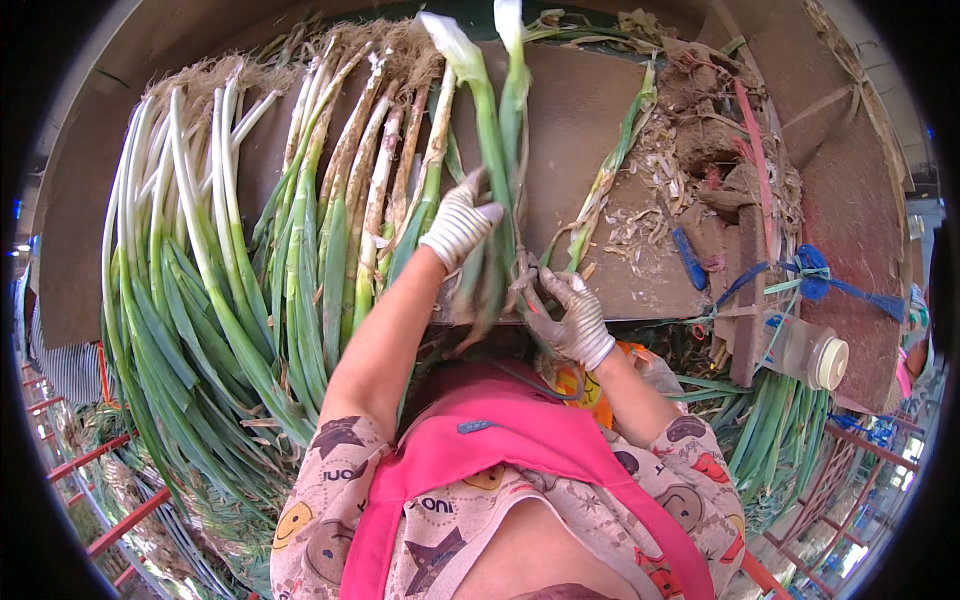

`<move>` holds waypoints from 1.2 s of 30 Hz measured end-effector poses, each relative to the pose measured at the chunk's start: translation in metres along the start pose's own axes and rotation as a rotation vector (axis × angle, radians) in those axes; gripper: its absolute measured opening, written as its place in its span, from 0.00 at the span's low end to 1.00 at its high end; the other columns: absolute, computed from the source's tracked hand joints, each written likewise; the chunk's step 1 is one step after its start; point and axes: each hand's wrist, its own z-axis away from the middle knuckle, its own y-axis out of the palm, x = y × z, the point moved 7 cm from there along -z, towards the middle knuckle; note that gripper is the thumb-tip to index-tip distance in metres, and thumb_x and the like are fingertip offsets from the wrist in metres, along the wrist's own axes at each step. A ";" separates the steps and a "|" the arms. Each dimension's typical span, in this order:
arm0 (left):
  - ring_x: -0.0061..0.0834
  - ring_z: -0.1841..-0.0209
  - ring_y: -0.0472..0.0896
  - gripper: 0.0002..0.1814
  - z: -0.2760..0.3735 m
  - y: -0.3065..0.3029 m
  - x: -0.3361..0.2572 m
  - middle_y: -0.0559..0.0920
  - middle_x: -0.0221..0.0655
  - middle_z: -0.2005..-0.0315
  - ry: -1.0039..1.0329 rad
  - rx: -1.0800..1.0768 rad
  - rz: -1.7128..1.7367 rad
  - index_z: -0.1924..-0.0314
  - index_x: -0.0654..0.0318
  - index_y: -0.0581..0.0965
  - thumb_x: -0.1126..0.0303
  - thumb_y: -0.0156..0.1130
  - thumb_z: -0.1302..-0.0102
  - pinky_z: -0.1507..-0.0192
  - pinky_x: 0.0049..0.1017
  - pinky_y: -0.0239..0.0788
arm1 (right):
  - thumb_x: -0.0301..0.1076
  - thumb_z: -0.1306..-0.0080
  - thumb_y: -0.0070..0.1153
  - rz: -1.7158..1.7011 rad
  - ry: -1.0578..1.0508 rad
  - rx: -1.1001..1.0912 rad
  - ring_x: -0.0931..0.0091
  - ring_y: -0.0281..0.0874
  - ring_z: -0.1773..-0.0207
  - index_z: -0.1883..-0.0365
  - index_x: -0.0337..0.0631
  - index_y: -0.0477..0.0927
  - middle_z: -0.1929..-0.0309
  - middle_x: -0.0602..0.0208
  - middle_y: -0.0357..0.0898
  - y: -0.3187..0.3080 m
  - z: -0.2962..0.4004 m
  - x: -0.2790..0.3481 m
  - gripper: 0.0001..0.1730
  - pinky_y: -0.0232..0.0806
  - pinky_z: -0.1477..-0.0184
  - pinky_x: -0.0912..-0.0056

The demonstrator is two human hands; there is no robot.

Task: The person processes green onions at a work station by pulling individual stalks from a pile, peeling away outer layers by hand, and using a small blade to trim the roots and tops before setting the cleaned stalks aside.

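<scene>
My left hand (463, 221), in a striped work glove, closes around the green part of two long green onions. One green onion (480, 105) leans left and the other green onion (514, 94) stands nearly straight; their white ends point away from me and are blurred. My gloved right hand (574, 311) grips a grey tool, apparently an air blow gun (525, 274), with a thin stem beside the stalks. A grey hose (559, 391) runs below it. Left of my hands lie unpeeled green onions (371, 195) with soil-stained stems, then a pile of clean white-stemmed green onions (184, 157).
A single green onion (615, 161) lies right on the brown board (559, 142). Beyond it are dry peelings (649, 202), a blue-handled tool (688, 259), a tied blue strap (814, 270) and a clear jar (806, 352) with a pale lid. Red metal rails (127, 521) stand below left.
</scene>
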 end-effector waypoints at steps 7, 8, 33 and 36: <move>0.47 0.42 0.77 0.37 0.038 -0.043 -0.011 0.78 0.51 0.45 -0.031 -0.298 -1.101 0.35 0.67 0.69 0.63 0.71 0.43 0.39 0.42 0.69 | 0.36 0.48 0.73 -0.103 0.054 0.036 0.57 0.78 0.46 0.36 0.37 0.76 0.48 0.49 0.77 0.005 -0.004 -0.006 0.39 0.71 0.43 0.61; 0.47 0.42 0.77 0.37 0.041 -0.044 -0.006 0.78 0.52 0.46 -0.132 -0.257 -1.233 0.37 0.68 0.70 0.62 0.71 0.44 0.39 0.43 0.69 | 0.36 0.47 0.72 -0.182 0.069 0.108 0.57 0.78 0.46 0.36 0.37 0.75 0.47 0.49 0.77 0.011 -0.008 0.000 0.39 0.71 0.42 0.61; 0.50 0.50 0.78 0.34 0.075 -0.036 0.001 0.79 0.54 0.54 -0.234 -0.123 -0.806 0.47 0.70 0.74 0.57 0.75 0.49 0.44 0.43 0.70 | 0.42 0.40 0.68 0.228 0.035 0.191 0.55 0.75 0.43 0.43 0.38 0.76 0.45 0.44 0.73 0.065 -0.163 -0.037 0.29 0.71 0.42 0.55; 0.51 0.47 0.78 0.36 0.063 -0.029 0.001 0.76 0.58 0.49 -0.297 -0.065 -0.832 0.44 0.70 0.71 0.59 0.73 0.50 0.41 0.41 0.70 | 0.41 0.42 0.69 0.127 0.074 0.110 0.57 0.78 0.45 0.49 0.39 0.79 0.46 0.43 0.75 0.051 -0.256 -0.064 0.25 0.72 0.45 0.56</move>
